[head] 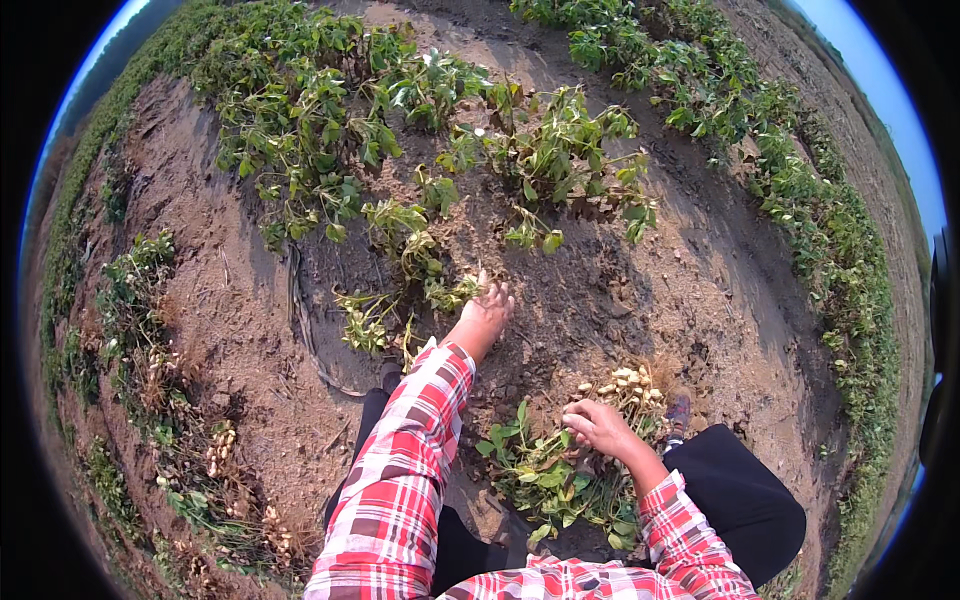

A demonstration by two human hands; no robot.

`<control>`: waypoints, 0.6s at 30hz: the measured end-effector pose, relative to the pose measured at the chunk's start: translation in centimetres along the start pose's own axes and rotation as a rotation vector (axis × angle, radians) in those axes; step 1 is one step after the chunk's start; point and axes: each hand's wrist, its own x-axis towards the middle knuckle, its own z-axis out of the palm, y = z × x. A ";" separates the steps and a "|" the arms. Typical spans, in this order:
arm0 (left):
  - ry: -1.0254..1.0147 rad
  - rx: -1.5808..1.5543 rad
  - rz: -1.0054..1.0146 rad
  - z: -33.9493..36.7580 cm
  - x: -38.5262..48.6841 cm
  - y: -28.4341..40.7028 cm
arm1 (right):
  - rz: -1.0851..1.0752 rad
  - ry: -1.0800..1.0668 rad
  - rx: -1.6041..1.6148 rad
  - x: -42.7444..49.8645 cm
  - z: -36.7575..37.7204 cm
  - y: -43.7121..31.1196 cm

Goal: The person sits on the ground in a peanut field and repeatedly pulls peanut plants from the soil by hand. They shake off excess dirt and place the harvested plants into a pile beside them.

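My left hand [487, 309] reaches forward to the base of a low, partly wilted peanut plant [448, 292]; its fingertips touch or nearly touch the stems, and whether they grip them I cannot tell. Nearer to me, my right hand [596, 426] is bent over a pulled peanut plant lying on the soil, its fingers curled. Pale peanut pods [628, 386] lie just beyond that hand, with thin roots beside them. The plant's green leaves [555, 480] spread towards me between my legs. Whether the right fingers hold a stem is not clear.
Rooted peanut plants [570, 150] stand ahead, and a leafy row [817, 225] curves down the right side. Pulled plants with pods [221, 448] lie at the left. A long dry leaf [300, 307] rests on the soil. My shoe [677, 411] is beside the pods.
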 end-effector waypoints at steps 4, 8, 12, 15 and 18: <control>-0.195 0.023 -0.183 -2.1 1.5 -10.2 | -0.060 -0.232 0.127 9.1 4.9 -2.7; -0.382 0.052 -0.351 -0.4 -0.3 -17.5 | 0.061 -0.319 0.500 18.9 9.4 -6.4; -0.538 -0.386 -0.589 -4.0 -4.9 -19.4 | 0.242 -0.273 0.699 26.4 13.2 -9.6; -0.582 -0.656 -0.612 -1.5 -9.1 -18.9 | 0.211 -0.308 0.792 28.5 15.9 -11.9; -0.405 -1.064 -0.628 0.2 -12.7 -15.6 | 0.288 -0.196 0.854 30.0 16.7 -14.2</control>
